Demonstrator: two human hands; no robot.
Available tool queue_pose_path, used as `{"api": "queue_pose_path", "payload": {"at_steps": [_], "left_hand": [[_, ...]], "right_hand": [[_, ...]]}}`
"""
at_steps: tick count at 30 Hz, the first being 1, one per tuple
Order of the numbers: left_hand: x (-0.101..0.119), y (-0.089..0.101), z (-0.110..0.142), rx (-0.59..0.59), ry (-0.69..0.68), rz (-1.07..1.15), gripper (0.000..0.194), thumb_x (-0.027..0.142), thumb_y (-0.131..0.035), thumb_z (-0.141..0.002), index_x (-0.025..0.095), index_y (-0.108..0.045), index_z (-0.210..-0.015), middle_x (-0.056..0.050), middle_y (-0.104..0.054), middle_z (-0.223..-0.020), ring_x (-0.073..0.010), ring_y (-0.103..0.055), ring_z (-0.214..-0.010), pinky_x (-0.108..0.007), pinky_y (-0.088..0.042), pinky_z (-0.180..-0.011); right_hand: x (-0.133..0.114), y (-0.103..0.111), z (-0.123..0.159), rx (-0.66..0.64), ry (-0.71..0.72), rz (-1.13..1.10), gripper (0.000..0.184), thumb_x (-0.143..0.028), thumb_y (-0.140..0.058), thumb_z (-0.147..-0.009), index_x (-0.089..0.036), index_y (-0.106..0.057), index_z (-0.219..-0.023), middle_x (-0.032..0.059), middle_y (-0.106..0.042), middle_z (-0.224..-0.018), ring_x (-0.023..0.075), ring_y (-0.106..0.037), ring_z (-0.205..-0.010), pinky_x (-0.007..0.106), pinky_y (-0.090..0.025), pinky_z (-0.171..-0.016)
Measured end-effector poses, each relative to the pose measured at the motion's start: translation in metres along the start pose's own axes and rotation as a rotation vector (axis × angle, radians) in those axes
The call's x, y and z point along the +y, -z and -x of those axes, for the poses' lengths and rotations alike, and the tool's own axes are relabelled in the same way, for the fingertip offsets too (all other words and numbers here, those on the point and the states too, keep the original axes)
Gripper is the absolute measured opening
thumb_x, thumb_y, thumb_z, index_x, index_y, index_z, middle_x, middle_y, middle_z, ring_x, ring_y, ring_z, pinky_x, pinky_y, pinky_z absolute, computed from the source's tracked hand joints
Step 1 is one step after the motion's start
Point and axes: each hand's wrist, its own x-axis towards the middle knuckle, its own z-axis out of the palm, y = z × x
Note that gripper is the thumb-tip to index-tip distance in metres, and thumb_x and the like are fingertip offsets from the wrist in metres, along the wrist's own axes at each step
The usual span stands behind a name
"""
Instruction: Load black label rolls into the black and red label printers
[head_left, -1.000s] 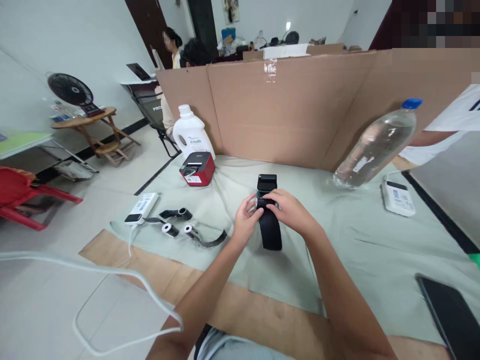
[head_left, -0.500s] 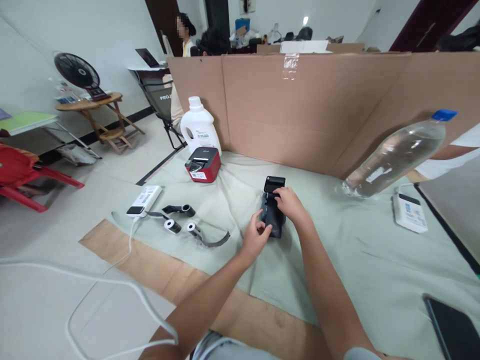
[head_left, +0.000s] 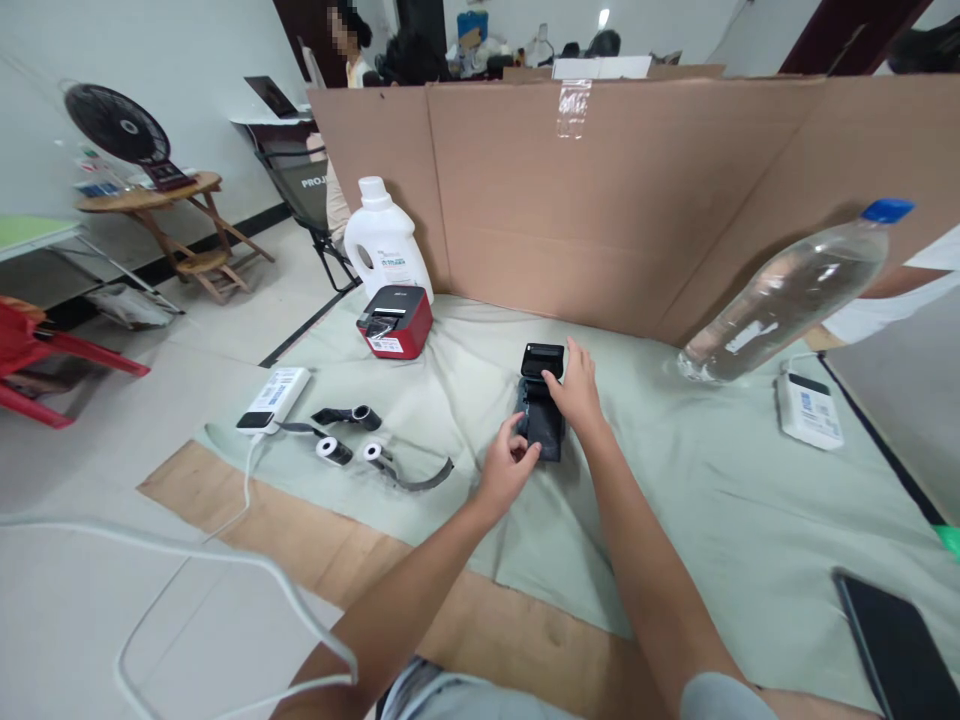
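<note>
A black handheld card terminal [head_left: 545,435] with a receipt-printer bay lies on the pale green cloth, its flip-up cover [head_left: 543,359] standing open at the far end. My left hand [head_left: 508,460] is curled round its near left side, thumb and fingers pressed against the body. Over the terminal's right side reaches my right hand [head_left: 576,388], thumb by the cover's lower edge and forefinger stretched up beside it, fingers apart. Whether a paper roll sits inside the bay is hard to see. Left of the hands lie a black paper roll [head_left: 366,417] and two more rolls [head_left: 334,452] with loose strips.
A red and black label printer [head_left: 397,322] stands before a white jug [head_left: 388,240]. A cardboard wall [head_left: 562,200] closes the back, with a large water bottle [head_left: 795,295] leaning there. White boxes [head_left: 274,398] lie at both sides; a phone [head_left: 896,640] is front right.
My right hand has shifted from inside the terminal's bay up to the right side of the raised cover, its forefinger straightening. My left hand keeps its hold. The view has tilted slightly.
</note>
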Motion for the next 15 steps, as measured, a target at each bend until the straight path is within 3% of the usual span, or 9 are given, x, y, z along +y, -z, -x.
{"api": "queue_pose_path", "payload": {"at_steps": [3,7,11,15], "left_hand": [[0.003,0.001,0.000,-0.021,-0.003,-0.018,0.057,0.032,-0.065,-0.088,0.015,-0.052,-0.141,0.008,-0.050,-0.066,-0.0110,-0.049,-0.062,-0.023,-0.040,-0.066],[0.007,0.002,0.001,-0.044,-0.054,-0.083,0.039,0.027,-0.062,-0.085,0.015,-0.066,-0.122,0.007,-0.045,-0.065,-0.0104,-0.044,-0.060,-0.023,-0.038,-0.064],[0.011,0.004,0.003,-0.095,-0.047,-0.146,0.022,0.025,-0.059,-0.084,0.016,-0.074,-0.096,0.005,-0.049,-0.062,-0.0109,-0.044,-0.058,-0.024,-0.035,-0.059],[0.011,0.004,0.003,-0.106,-0.022,-0.172,0.021,0.026,-0.058,-0.083,0.017,-0.076,-0.090,0.003,-0.055,-0.061,-0.0114,-0.045,-0.057,-0.024,-0.034,-0.057]], "right_hand": [[0.003,0.004,-0.006,-0.027,0.054,-0.120,0.047,-0.030,-0.054,-0.093,-0.018,-0.052,-0.138,0.0165,-0.058,-0.134,0.0293,-0.058,-0.111,0.048,-0.047,-0.103],[0.004,0.020,-0.006,-0.087,0.053,-0.206,0.022,-0.031,-0.059,-0.089,-0.020,-0.065,-0.106,0.0093,-0.064,-0.109,0.0208,-0.059,-0.081,0.040,-0.052,-0.086],[0.002,0.035,0.001,-0.233,0.086,-0.218,0.012,-0.023,-0.065,-0.082,-0.021,-0.066,-0.094,0.0047,-0.059,-0.103,0.0181,-0.058,-0.082,0.037,-0.051,-0.087],[-0.001,0.039,0.007,-0.360,0.077,-0.154,0.016,-0.015,-0.067,-0.078,-0.021,-0.067,-0.093,0.0042,-0.053,-0.104,0.0186,-0.058,-0.089,0.038,-0.050,-0.093]]}}
